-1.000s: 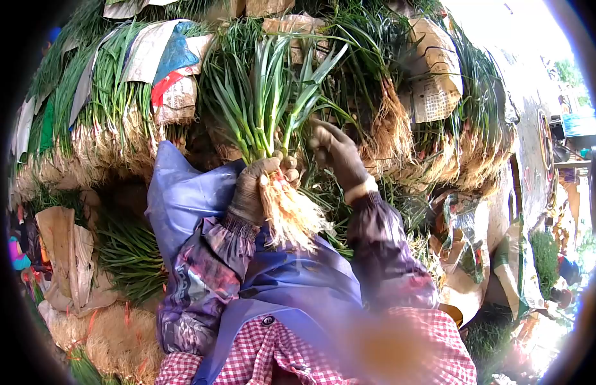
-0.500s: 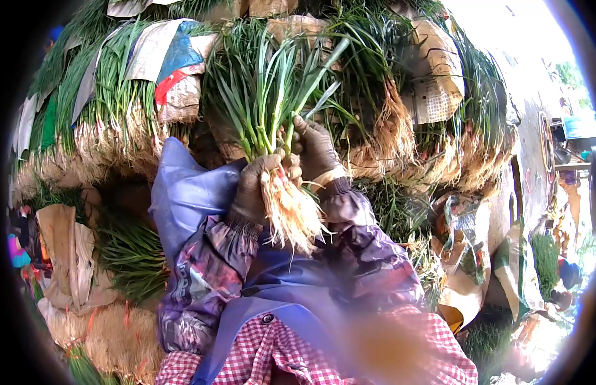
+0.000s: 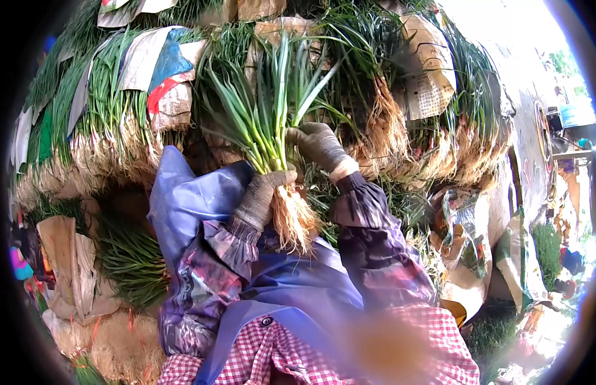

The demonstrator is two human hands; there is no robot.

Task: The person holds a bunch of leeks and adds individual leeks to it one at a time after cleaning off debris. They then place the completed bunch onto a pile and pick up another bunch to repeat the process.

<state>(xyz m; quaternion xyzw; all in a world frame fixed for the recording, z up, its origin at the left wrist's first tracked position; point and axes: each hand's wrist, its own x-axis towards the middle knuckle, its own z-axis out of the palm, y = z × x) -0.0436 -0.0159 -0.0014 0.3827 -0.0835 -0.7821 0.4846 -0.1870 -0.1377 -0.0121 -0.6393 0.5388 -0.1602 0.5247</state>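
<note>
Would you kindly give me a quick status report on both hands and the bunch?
Left hand shut on green onion bunch, roots down. Right hand gloved, on the leaves beside it. Stacked bundles close behind; nothing between the hands.

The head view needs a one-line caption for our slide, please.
Gloved left hand grips a bunch of green onions above the roots; right hand touches the leaves before stacked bundles.

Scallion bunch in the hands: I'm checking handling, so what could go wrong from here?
1. The left hand alone clamps the bunch just above the roots; loose stalks might slip from the grip.
2. The right hand presses on the leaves, which may crease or snap.
3. The stacked bundles behind could shift if bumped.
</note>
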